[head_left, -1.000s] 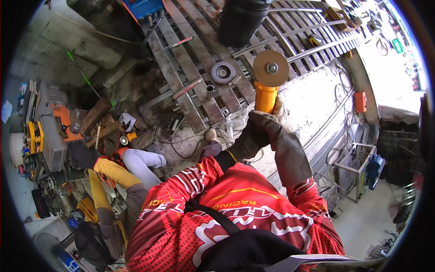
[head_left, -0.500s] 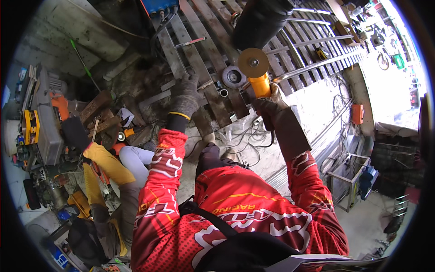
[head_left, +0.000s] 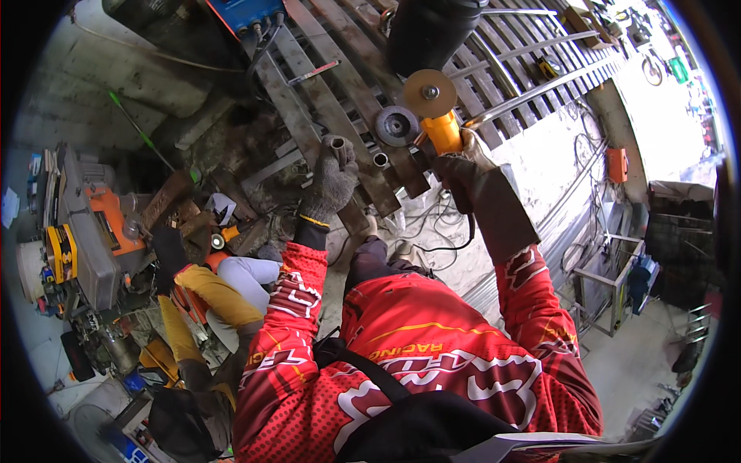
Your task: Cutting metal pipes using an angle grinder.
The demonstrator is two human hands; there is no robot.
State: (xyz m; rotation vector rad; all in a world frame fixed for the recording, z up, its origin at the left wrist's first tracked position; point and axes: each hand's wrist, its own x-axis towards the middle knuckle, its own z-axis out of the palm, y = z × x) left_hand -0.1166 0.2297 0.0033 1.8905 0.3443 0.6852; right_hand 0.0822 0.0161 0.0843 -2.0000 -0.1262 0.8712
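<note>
My left hand (head_left: 330,181), in a grey knitted glove, is closed round a short metal tube (head_left: 338,144) whose round end points up. It is above the slatted metal bench top. In my right hand (head_left: 459,174), in a dark leather glove, is a yellow angle grinder (head_left: 443,133) with a brown disc (head_left: 429,92) at its far end. Between my hands, a round grey grinding disc (head_left: 397,126) lies on the slats. Near it another short tube piece (head_left: 380,160) stands with its open end up.
A black cylindrical container (head_left: 432,35) stands on the bench beyond the grinder, and long metal tubes (head_left: 532,100) lie to its right. A blue machine (head_left: 245,14) with cables is at the far left. A co-worker's yellow sleeve (head_left: 220,297) is at my left, near a grey toolbox (head_left: 89,255).
My left hand has come back from the slats and now holds the short tube end up. The grinder stays in my right hand. The co-worker's arm has shifted right, off the orange thing.
</note>
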